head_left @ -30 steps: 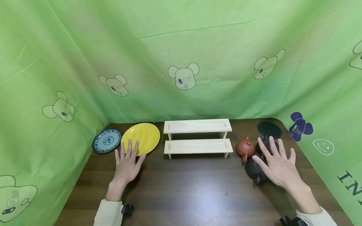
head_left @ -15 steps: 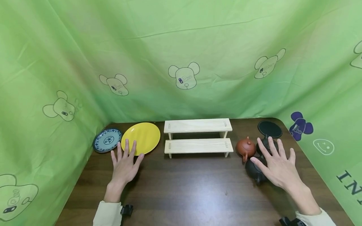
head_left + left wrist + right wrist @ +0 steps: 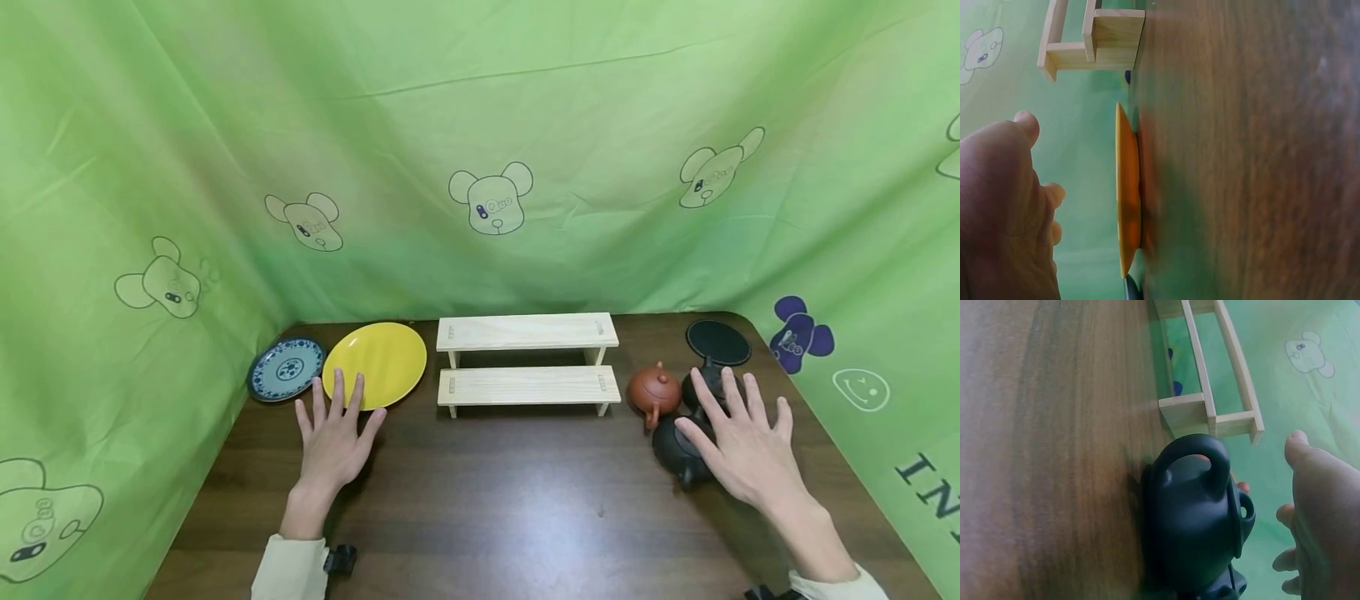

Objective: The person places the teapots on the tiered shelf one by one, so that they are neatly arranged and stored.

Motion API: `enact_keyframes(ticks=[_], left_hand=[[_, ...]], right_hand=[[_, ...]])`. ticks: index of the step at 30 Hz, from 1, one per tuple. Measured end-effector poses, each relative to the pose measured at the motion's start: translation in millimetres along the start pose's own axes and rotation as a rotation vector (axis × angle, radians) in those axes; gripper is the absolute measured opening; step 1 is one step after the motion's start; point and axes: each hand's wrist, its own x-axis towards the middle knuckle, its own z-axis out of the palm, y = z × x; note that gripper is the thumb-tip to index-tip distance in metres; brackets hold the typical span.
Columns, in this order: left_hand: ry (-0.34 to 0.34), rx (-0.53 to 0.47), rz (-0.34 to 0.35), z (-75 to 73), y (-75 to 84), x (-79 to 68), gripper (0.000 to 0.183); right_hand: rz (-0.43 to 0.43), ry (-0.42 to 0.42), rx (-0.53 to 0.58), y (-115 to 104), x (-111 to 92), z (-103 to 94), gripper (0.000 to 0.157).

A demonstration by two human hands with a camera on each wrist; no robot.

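1. A green cloth printed with bear heads hangs behind and at both sides of the brown table.
2. On the table's far part stands the two-step wooden stand, its long axis running left to right, the lower step nearer the person.
3. Left of it, the round yellow plate lies flat, face up, with no pointing end.
4. The left hand hovers near that plate's near edge, empty, fingers spread and pointing away from the person.
5. The right hand, also empty with fingers spread, hovers above the black teapots, pointing forward and slightly left.
6. At the far left lies a blue-and-white plate, face up.
7. A flat black disc lies at the far right corner.
8. The front black teapot stands upright, its loop handle toward the person.
9. The rear black teapot is partly hidden by fingers.
10. Beside both, the reddish-brown teapot stands upright, knob up, one projection toward the person.
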Motion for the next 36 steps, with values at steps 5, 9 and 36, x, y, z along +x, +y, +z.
enact_keyframes(ticks=[5,9,36], left_hand=[[0.050,-0.050,0.023,8.6,2.3,-1.9,0.078],[0.070,-0.106,0.030,15.4,6.2,-3.7,0.075],[0.103,-0.617,0.145,51.6,67.2,-0.3,0.057]], right_hand=[[-0.002,0.041,0.011,3,-6,3.1,0.075],[0.000,0.094,0.032,2,-12,4.4,0.070],[0.219,0.497,0.285,5,-53,14.4,0.060]])
